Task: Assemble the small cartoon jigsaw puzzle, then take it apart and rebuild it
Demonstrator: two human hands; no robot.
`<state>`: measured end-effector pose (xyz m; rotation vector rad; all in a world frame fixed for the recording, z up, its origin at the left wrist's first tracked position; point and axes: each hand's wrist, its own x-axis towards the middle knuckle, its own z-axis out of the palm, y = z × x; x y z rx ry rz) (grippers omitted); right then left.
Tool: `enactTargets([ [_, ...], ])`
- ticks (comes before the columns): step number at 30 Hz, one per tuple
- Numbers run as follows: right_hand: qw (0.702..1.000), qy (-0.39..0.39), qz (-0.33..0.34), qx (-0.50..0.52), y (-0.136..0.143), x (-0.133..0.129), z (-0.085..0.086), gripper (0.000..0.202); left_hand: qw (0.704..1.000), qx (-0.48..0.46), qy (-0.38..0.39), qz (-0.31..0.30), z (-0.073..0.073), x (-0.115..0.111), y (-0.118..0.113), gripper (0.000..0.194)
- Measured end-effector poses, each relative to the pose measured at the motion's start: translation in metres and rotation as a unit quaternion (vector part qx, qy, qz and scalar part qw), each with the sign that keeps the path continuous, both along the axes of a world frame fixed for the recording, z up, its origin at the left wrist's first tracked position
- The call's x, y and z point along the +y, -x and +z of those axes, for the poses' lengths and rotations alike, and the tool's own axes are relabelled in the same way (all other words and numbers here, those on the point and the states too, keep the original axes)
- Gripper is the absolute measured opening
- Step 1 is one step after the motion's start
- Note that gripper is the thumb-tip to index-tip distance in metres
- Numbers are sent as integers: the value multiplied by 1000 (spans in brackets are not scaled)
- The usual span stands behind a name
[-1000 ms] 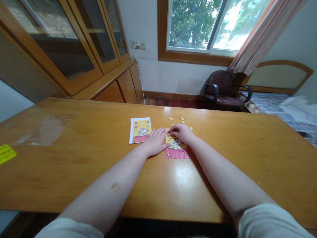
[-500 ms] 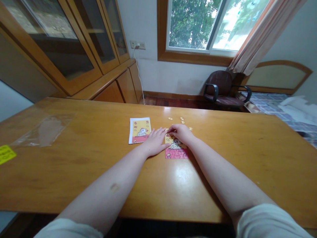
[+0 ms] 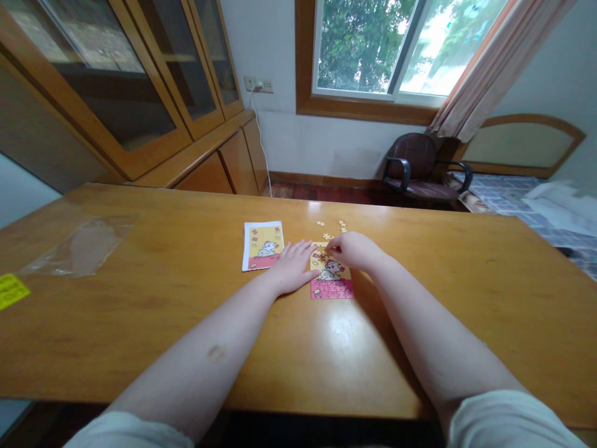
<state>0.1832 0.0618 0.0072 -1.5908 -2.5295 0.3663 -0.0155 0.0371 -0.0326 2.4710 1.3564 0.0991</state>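
Observation:
A jigsaw puzzle (image 3: 332, 287) with a white cartoon animal on yellow and pink lies flat on the table, its upper part showing a gap. My left hand (image 3: 293, 269) rests flat with fingers stretched out, its fingertips and thumb against the puzzle's left edge. Over the upper right of the puzzle is my right hand (image 3: 358, 250), fingertips pinched together near the gap. Whatever sits in that pinch is too small to make out. Loose puzzle pieces (image 3: 342, 225) lie just beyond the puzzle. Left of it is a picture card (image 3: 263, 239) with the same design, partly behind my left hand.
On the wooden table (image 3: 163, 323), a clear plastic bag (image 3: 88, 246) and a yellow label (image 3: 13, 290) lie at the left. Beyond the far edge stand a glass-door cabinet (image 3: 186, 127), an office chair (image 3: 417, 165) and a bed (image 3: 517, 199).
My right hand has shifted slightly right, uncovering more of the puzzle's upper part and its gap. My left hand has stayed in place.

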Motion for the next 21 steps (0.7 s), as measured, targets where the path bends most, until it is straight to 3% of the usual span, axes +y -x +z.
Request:
enactTargets([
  [4, 997, 36, 1, -70, 4, -7, 8, 28, 1000, 1, 2, 4, -1, 1, 0, 63],
  [10, 997, 56, -18, -44, 3, -1, -1, 29, 1000, 4, -8, 4, -3, 2, 0, 58],
  [13, 994, 3, -113, 2, -12, 10, -2, 28, 1000, 6, -5, 7, 0, 0, -1, 58],
  [17, 959, -85, -271, -1, -43, 27, -11, 30, 1000, 5, 3, 9, 4, -2, -1, 58],
  [19, 949, -107, -297, -6, -54, 32, -21, 29, 1000, 3, 5, 10, 5, -2, -1, 57],
  [21, 955, -114, -274, 2, -59, 35, -31, 29, 1000, 2, 5, 9, 4, -2, -1, 58],
])
